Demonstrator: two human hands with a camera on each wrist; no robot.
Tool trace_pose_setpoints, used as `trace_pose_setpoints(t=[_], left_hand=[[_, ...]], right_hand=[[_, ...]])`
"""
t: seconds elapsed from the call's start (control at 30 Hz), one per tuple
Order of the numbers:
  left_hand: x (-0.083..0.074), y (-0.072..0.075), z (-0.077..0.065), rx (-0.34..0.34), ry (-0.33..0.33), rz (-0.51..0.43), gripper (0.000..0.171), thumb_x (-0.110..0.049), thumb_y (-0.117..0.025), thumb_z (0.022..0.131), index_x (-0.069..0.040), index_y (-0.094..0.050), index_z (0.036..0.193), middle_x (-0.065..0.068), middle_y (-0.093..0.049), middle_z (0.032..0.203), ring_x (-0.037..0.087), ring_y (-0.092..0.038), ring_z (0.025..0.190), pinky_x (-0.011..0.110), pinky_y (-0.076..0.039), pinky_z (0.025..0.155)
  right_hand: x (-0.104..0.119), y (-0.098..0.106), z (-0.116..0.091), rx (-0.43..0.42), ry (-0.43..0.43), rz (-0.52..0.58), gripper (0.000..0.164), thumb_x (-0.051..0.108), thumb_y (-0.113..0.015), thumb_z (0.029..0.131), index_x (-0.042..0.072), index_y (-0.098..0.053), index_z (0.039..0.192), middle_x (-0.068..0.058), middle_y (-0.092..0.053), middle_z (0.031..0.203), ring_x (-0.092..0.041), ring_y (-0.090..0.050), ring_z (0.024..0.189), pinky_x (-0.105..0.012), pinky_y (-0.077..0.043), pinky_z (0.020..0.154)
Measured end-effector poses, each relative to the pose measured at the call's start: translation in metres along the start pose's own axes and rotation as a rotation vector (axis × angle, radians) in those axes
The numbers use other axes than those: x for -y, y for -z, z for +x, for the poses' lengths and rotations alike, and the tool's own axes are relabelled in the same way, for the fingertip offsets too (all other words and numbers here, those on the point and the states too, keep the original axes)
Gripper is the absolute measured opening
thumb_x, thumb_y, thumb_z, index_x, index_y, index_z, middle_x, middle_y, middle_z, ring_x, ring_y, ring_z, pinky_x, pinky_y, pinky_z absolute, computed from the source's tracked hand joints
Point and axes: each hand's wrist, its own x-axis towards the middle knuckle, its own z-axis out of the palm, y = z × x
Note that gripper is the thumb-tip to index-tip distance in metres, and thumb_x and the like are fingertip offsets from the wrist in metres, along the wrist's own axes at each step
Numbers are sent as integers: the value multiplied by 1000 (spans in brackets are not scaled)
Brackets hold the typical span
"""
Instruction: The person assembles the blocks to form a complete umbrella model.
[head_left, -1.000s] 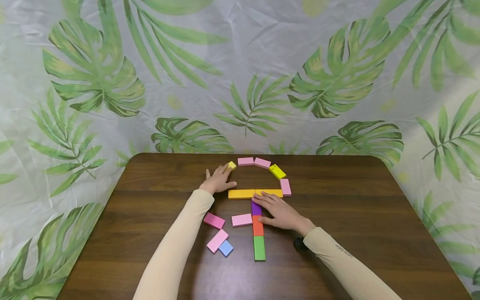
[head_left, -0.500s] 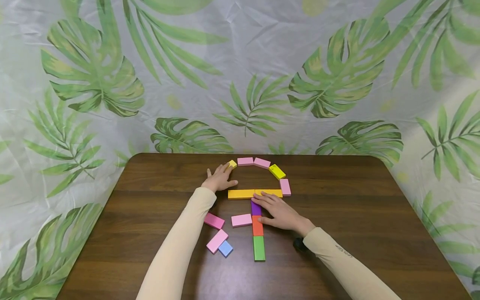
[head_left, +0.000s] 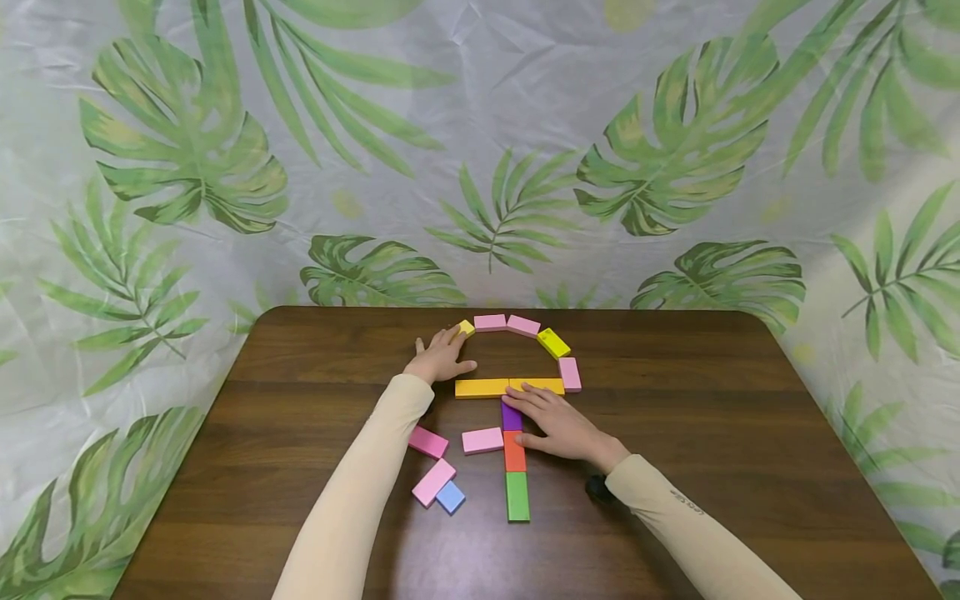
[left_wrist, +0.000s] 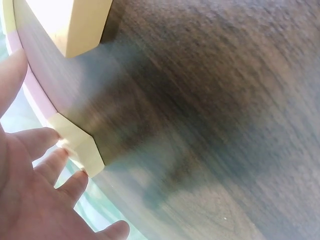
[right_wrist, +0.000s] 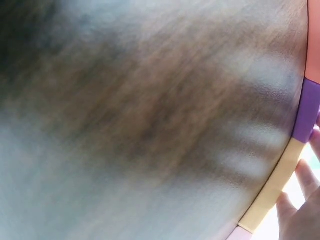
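Note:
At the far side of the table, the fingertips of my left hand touch a small yellow block; the thumb points right. In the left wrist view, loosely spread fingers meet the edge of that yellow block, which sits against a pink block. My right hand lies with extended fingers over the right orange-yellow block and the purple block. Its thumb reaches the red block. In the right wrist view, fingertips rest along the side of the orange-yellow block.
Pink blocks and a bright yellow block curve to the right end of the orange-yellow row. A green block ends the column below. Loose at left lie a blue block, a magenta block and pink blocks.
My left hand has shifted slightly to the right and pushed the small yellow block up against the neighbouring pink block. The right hand has stayed in place.

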Motion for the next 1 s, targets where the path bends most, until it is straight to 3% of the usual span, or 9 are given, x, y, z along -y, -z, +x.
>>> trace_pose_setpoints(t=[0.27,0.7,1.0], left_hand=[[3,-2,4,14,6,-12,73,-45,-47,98,-10,-16,154,9,-5,160,30,-4,145,63,-2,108],[-4,1,-6,-27,1,-27,69,-41,-49,99,-8,-21,153,11,-10,159,33,-9,144,63,-6,108],[-4,-1,-5,-25,8,-14,70,-43,-49,98,-9,-21,153,12,-11,158,32,-9,144,63,-6,108]], right_hand=[[2,1,0,1,1,-3,68,46,-54,94,12,-35,149,-6,-31,153,-31,-21,142,-49,-15,112],[3,2,0,-11,16,-9,67,45,-55,94,10,-36,148,-9,-33,152,-33,-23,140,-51,-18,111],[2,2,0,-6,15,-9,68,45,-54,94,11,-35,149,-7,-32,153,-32,-22,141,-49,-16,112]])
